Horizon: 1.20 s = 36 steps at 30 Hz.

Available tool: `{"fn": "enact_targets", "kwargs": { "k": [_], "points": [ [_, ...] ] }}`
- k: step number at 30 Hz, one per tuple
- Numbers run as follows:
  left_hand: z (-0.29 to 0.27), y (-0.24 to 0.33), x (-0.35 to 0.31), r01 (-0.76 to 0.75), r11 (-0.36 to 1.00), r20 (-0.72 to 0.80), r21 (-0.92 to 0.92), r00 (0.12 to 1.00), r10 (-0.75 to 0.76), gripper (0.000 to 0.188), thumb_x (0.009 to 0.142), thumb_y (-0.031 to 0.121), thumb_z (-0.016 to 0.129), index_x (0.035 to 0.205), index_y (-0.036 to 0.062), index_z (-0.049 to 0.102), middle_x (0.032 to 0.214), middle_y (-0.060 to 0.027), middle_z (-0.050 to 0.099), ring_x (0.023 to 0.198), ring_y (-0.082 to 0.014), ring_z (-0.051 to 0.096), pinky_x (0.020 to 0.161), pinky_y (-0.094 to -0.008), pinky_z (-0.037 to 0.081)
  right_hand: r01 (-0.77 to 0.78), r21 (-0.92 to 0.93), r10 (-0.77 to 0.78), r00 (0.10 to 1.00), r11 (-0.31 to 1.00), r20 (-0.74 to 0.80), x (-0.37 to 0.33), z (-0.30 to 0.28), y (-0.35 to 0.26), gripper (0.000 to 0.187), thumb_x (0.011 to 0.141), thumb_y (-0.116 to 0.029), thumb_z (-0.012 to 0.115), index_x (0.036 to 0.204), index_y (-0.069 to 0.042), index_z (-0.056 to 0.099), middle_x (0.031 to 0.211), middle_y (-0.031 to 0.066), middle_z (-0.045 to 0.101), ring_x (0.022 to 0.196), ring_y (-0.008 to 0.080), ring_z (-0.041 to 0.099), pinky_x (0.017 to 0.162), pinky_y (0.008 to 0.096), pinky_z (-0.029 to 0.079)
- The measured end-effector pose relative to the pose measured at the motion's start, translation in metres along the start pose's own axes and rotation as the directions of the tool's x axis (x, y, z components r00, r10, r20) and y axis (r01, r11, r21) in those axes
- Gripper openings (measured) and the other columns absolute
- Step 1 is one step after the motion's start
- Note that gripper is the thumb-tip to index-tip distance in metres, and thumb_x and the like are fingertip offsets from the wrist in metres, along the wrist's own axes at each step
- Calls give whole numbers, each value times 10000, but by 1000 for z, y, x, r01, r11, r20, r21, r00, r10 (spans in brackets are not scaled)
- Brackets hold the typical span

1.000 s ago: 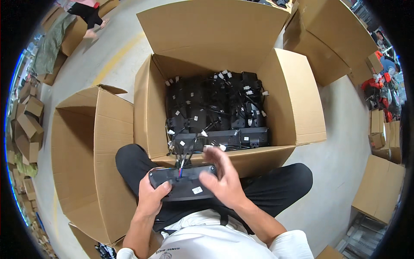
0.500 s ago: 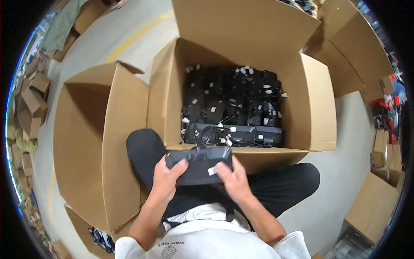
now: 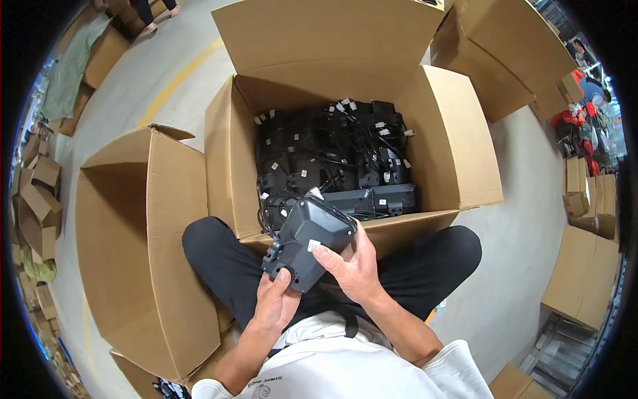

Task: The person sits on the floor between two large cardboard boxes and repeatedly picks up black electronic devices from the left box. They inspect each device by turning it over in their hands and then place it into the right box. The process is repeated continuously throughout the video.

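Observation:
Above my lap, a black plastic device housing [image 3: 312, 229] with a small white label and a cable is held at a slant between both hands. My left hand [image 3: 274, 300] grips its lower left end, thumb on the side next to a round hole. My right hand [image 3: 359, 269] is wrapped round the right edge, its thumb pressed near the label. The cable runs from the housing's left side toward the open cardboard box [image 3: 399, 229] before me. Inside that box, rows of similar black housings [image 3: 299, 143] lie packed, with loose wires and white connectors on top.
To my left stands another open cardboard box [image 3: 179, 259]. A large carton [image 3: 508, 50] is at the back right, and further cartons [image 3: 581, 269] line the right side. Someone's legs [image 3: 143, 12] show at the far upper left. My crossed legs [image 3: 438, 263] flank the packed box.
The housing has gone from lying level between my hands to a diagonal tilt, its other side facing up. My left hand has moved to its lower end. The whole view has shifted slightly.

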<state>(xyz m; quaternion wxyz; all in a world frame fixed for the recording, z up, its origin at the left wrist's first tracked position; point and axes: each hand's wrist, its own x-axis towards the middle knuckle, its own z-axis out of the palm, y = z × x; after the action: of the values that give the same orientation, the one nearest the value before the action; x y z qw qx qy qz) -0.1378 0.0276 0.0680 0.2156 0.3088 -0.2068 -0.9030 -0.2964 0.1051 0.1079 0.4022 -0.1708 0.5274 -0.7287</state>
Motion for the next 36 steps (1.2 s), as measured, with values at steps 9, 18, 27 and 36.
{"fn": "enact_targets", "kwargs": {
  "k": [9,18,27,36],
  "points": [
    [-11,-10,8,78,997,105,18,991,-80,732,866,356,815,1447,92,457,1412,-39,554,1333,-218,507,1193,-447,339,21,-33,-18,995,999,95,-2,-13,0,689,904,-79,771,1452,45,373,1329,140,565,1218,190,558,1077,340,447],
    [-19,-14,12,35,998,143,53,989,-43,623,842,357,829,1347,80,592,1339,-47,623,1304,-228,534,1169,-458,356,9,-87,6,984,996,178,-3,-26,-3,736,892,-124,802,1469,24,370,1333,130,557,1226,182,544,1084,338,439],
    [-20,-4,7,72,996,190,46,979,-79,681,934,391,741,1421,-6,478,1355,-108,604,1253,-230,588,1083,-435,472,-72,-1,71,986,997,153,13,-29,4,702,886,-116,808,1436,52,405,1330,118,578,1219,188,560,1088,345,434],
    [-25,-5,4,76,992,115,96,990,-87,597,990,412,660,1368,-24,507,1295,-125,636,1151,-229,654,991,-419,550,-134,8,133,990,991,38,19,-30,21,586,902,-298,808,1308,26,537,1202,100,631,1115,161,577,1015,329,457]
  ]
}}
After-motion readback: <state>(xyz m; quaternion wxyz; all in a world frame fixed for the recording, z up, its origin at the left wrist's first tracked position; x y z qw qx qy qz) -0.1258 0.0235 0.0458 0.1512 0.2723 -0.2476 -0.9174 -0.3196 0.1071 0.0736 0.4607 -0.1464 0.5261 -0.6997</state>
